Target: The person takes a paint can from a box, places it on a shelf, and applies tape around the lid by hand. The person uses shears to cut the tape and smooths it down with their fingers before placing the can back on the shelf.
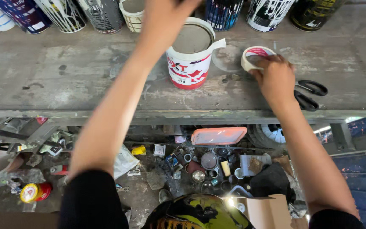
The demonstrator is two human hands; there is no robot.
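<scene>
Overhead, both bare arms were stretched out across a worn grey wooden workbench (64,72). The right hand (276,78) was laid on a roll of pale masking tape (254,56) lying flat on the bench surface towards the right end, its fingers curled down over the near rim of the roll and touching it; whether the roll was truly gripped could not be told. Just beside that hand, nearer the front edge, a pair of black-handled scissors (312,93) was seen lying partly hidden under the wrist. The left hand (166,15) was raised near the back edge of the bench, its fingertips cut off by the top of the view, so how far the fingers were spread, and whether anything was held, could not be told. Below and to the right of that hand, near the middle of the bench, a white plastic paint bucket with red markings and a grey dried surface inside (190,53) was stood upright, well apart from the tape. A row of paint-streaked tins (102,15) was lined along the back edge. Beneath the front edge, a cluttered floor of small tins and scraps (208,165) was visible.
</scene>
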